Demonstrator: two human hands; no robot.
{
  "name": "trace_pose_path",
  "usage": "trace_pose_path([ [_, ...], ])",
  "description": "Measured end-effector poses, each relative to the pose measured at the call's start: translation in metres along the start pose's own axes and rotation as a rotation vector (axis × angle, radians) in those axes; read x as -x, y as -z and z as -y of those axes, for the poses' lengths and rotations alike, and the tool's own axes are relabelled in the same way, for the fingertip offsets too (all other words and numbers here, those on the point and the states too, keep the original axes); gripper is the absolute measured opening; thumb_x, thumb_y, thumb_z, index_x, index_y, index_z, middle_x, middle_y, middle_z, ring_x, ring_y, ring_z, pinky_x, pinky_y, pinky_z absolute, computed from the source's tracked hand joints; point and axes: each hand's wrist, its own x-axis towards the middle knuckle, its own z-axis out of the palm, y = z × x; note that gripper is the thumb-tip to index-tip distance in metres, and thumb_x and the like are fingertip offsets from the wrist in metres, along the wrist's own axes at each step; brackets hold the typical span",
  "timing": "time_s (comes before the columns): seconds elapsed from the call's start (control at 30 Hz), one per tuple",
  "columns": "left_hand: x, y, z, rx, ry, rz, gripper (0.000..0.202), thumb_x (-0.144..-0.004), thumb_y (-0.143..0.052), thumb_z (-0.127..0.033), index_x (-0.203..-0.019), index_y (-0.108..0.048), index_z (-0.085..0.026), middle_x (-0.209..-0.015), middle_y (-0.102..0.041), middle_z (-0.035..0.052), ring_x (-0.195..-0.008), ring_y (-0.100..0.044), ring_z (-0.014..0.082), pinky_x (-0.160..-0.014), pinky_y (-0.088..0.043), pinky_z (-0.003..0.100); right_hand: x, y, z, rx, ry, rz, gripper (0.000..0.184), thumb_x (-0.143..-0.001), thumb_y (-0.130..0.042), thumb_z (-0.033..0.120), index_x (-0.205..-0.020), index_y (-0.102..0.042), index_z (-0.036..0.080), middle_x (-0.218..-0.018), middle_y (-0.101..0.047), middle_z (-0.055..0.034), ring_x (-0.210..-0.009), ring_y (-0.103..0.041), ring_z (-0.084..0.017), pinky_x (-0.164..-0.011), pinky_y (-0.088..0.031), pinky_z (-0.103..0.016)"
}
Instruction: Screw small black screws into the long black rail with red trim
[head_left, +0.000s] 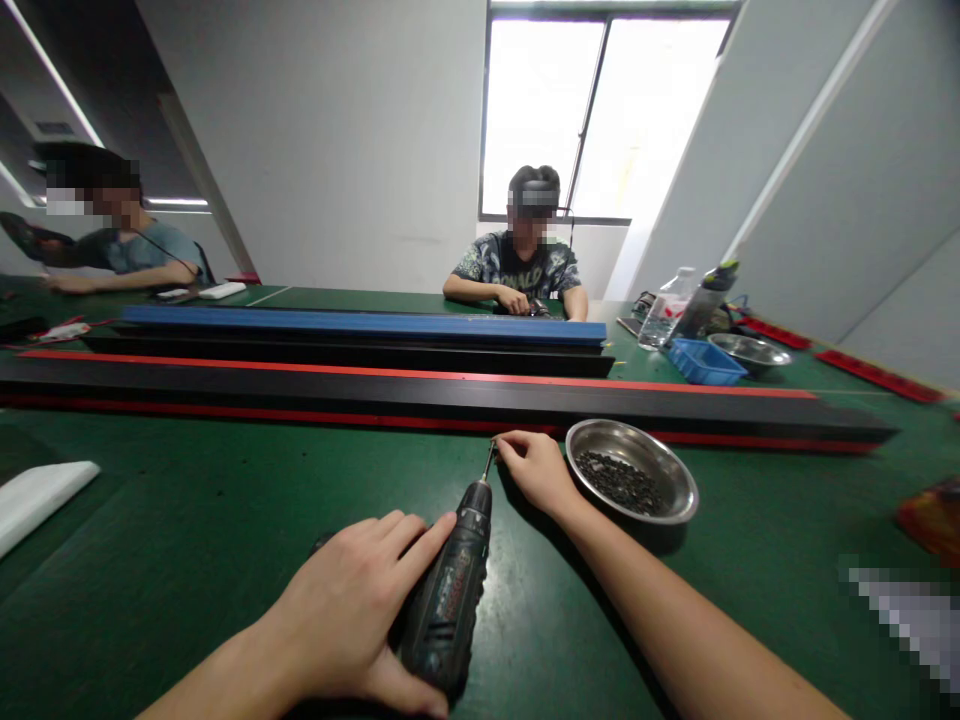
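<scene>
My left hand (367, 590) is wrapped round a black cordless drill (454, 590), which lies tilted low over the green table with its bit pointing away from me. At the tip of the drill bit (489, 462), my right hand (536, 468) pinches with thumb and forefinger. Whatever sits between those fingertips is too small to make out. Right beside my right wrist stands a round metal bowl (679, 490) with many small dark screws (619, 482) in it. A long black bar with red edges (420, 395) lies crosswise just beyond my right fingers.
Behind the bar lie more long profiles, one blue (360, 325). A blue basket (705, 362), a second metal bowl (750, 352) and a water bottle (667, 310) stand at the back right. Two people sit across the table (187, 520). White foam (45, 495) lies at left.
</scene>
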Motion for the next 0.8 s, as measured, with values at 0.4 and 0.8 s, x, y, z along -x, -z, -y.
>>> trace_pose_path([
  [0.4,-0.0031,0.0008,0.0007,-0.004,0.0,0.018,0.132,-0.065,-0.057,-0.104,-0.159,-0.044,-0.012,-0.125,-0.067,0.0194,-0.102,-0.068,0.0378,-0.093,-0.057,0.055,0.0002,-0.0012,-0.0006,-0.041,-0.019,-0.033,0.026,-0.092,-0.061,0.028,-0.095,-0.086,0.019,-0.095,-0.084,-0.0075,-0.086,-0.078,-0.024,-0.085,-0.058,-0.034],
  [0.8,-0.0019,0.001,0.0009,-0.009,-0.004,0.0,0.132,-0.064,-0.056,-0.104,-0.158,-0.045,-0.013,-0.124,-0.068,0.0184,-0.102,-0.068,0.0365,-0.093,-0.057,0.052,-0.0001,0.0001,0.0026,0.0,-0.039,-0.075,0.025,-0.091,-0.061,0.023,-0.094,-0.085,0.021,-0.094,-0.084,-0.0065,-0.088,-0.079,-0.024,-0.086,-0.059,-0.033],
])
